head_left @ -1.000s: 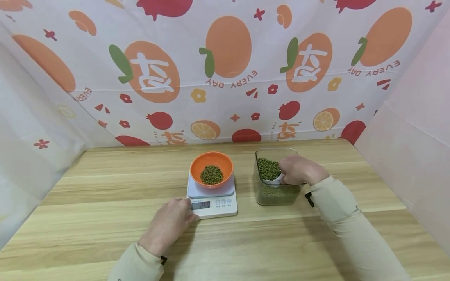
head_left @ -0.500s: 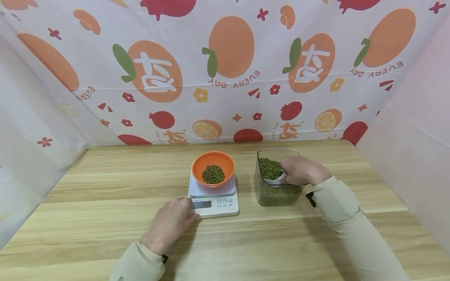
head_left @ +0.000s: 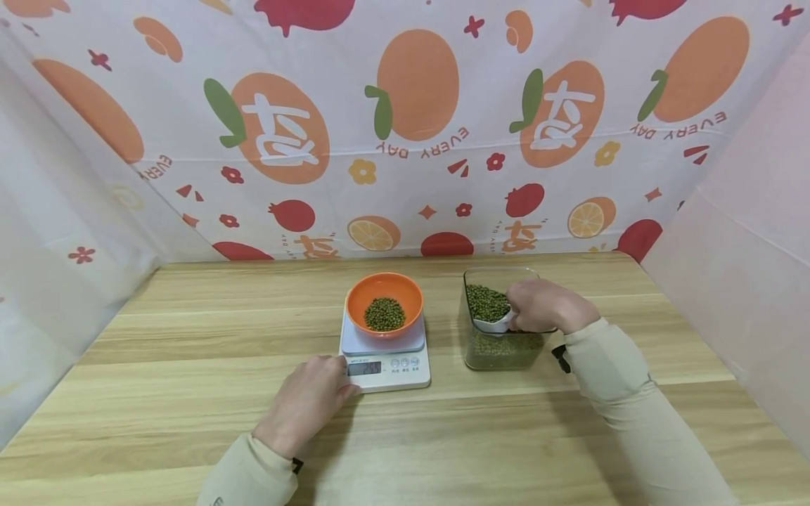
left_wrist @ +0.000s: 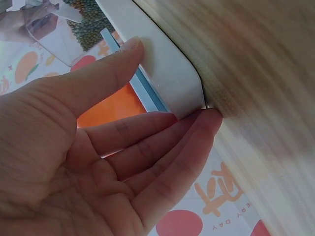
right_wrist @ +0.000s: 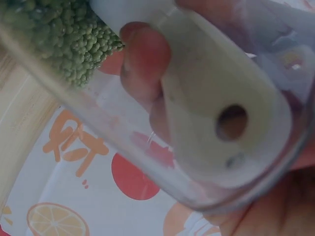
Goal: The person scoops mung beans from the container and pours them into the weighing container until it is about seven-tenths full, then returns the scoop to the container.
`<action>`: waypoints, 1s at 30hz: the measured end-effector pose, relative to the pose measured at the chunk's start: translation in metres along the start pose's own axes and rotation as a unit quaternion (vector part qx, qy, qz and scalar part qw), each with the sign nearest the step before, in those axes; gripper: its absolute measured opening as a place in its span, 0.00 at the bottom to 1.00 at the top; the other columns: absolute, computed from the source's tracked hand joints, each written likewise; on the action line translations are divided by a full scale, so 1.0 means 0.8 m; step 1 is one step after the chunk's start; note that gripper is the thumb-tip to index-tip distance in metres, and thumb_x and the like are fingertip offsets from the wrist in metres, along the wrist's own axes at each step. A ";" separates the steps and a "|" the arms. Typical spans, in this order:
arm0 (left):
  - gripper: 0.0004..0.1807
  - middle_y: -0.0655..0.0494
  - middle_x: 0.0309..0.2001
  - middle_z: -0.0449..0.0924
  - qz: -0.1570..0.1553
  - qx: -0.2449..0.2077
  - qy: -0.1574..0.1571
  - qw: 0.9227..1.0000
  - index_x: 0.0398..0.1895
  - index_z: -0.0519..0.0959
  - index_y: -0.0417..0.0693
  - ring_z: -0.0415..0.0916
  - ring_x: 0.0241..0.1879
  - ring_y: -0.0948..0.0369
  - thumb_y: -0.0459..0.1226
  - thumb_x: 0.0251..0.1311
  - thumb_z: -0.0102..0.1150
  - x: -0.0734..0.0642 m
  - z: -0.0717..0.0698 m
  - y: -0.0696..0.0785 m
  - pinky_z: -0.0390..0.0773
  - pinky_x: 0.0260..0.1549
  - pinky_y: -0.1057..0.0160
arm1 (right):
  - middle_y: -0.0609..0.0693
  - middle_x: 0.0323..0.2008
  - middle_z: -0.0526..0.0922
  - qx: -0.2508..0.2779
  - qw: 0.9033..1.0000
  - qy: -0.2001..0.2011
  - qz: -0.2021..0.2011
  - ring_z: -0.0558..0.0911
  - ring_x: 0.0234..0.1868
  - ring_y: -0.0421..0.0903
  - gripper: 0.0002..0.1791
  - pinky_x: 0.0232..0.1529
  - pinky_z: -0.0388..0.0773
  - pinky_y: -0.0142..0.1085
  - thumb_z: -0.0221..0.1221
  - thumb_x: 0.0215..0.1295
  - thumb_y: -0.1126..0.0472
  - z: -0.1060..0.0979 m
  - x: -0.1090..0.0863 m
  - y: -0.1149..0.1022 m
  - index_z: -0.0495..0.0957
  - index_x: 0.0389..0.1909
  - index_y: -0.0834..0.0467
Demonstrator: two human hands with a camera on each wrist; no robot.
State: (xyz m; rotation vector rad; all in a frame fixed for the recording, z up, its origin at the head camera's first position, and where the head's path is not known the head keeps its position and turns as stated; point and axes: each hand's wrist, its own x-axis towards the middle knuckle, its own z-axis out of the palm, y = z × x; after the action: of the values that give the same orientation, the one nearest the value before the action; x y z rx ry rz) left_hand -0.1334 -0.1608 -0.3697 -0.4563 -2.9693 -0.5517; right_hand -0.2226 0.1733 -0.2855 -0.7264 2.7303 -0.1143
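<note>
In the head view, my right hand (head_left: pixel 541 306) grips a white scoop (head_left: pixel 496 323) inside a clear square container (head_left: pixel 503 355) of green mung beans (head_left: pixel 486 302). The right wrist view shows the scoop's handle (right_wrist: pixel 216 98) with a hole near its end, my fingertips pressed on it. My left hand (head_left: pixel 310 397) touches the left front corner of a white kitchen scale (head_left: pixel 392 379), its fingers nearly straight with the thumb on the edge, as the left wrist view shows. On the scale stands an orange bowl (head_left: pixel 384 281) with a small heap of mung beans (head_left: pixel 384 314).
The scale's small display (head_left: pixel 364 368) is lit with digits, beside several buttons. Scale and container stand side by side on a wooden table (head_left: pixel 443 443), a gap between them. Behind the table hangs a fruit-print curtain (head_left: pixel 405 190).
The view shifts slightly. Both hands stay almost where they were, with the scoop still in the container. The beans in the bowl look the same.
</note>
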 end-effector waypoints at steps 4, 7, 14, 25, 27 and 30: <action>0.13 0.48 0.26 0.82 0.001 0.000 0.003 1.000 0.32 0.83 0.36 0.70 0.20 0.61 0.33 0.48 0.79 0.000 0.001 0.000 0.75 0.19 0.60 | 0.48 0.25 0.71 -0.003 1.000 -0.002 0.007 0.69 0.28 0.45 0.14 0.34 0.70 0.38 0.66 0.63 0.65 -0.001 -0.002 0.000 0.72 0.23 0.57; 0.13 0.48 0.27 0.82 0.002 -0.003 0.003 1.000 0.32 0.83 0.36 0.70 0.20 0.61 0.33 0.48 0.79 0.000 0.001 0.001 0.75 0.19 0.60 | 0.49 0.26 0.71 -0.003 1.000 -0.004 0.012 0.69 0.29 0.45 0.13 0.35 0.71 0.39 0.66 0.64 0.64 -0.003 -0.004 0.000 0.72 0.24 0.58; 0.13 0.49 0.25 0.82 0.002 0.000 0.002 1.000 0.31 0.83 0.35 0.70 0.20 0.61 0.33 0.48 0.79 0.001 0.001 0.002 0.75 0.19 0.60 | 0.48 0.24 0.67 0.005 1.000 0.003 0.010 0.64 0.27 0.45 0.17 0.33 0.65 0.37 0.66 0.65 0.65 -0.006 -0.012 0.002 0.69 0.21 0.56; 0.13 0.46 0.27 0.83 -0.008 -0.007 -0.005 1.000 0.34 0.84 0.34 0.71 0.20 0.62 0.32 0.48 0.78 -0.001 -0.001 0.000 0.75 0.19 0.62 | 0.49 0.24 0.69 0.020 0.999 0.031 0.008 0.66 0.28 0.46 0.16 0.33 0.66 0.39 0.65 0.65 0.67 -0.004 -0.018 0.003 0.70 0.20 0.56; 0.13 0.47 0.27 0.83 -0.008 -0.010 -0.005 1.000 0.34 0.84 0.34 0.71 0.20 0.62 0.32 0.48 0.78 0.000 -0.001 0.000 0.75 0.19 0.62 | 0.48 0.22 0.68 0.019 0.999 0.041 0.007 0.65 0.27 0.45 0.19 0.32 0.66 0.38 0.65 0.64 0.67 -0.003 -0.020 0.003 0.68 0.18 0.55; 0.13 0.47 0.27 0.84 -0.010 -0.012 -0.005 1.000 0.34 0.84 0.35 0.71 0.20 0.62 0.33 0.48 0.79 0.000 -0.002 0.001 0.75 0.20 0.61 | 0.47 0.19 0.65 0.015 0.998 0.057 0.004 0.64 0.26 0.45 0.21 0.31 0.65 0.38 0.65 0.63 0.68 -0.002 -0.022 0.003 0.66 0.15 0.54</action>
State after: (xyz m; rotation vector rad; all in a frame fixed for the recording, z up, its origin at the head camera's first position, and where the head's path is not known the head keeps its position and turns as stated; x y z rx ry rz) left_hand -0.1335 -0.1603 -0.3682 -0.4328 -2.9840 -0.5897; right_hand -0.2095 0.1843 -0.2797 -0.7217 2.8325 -0.1992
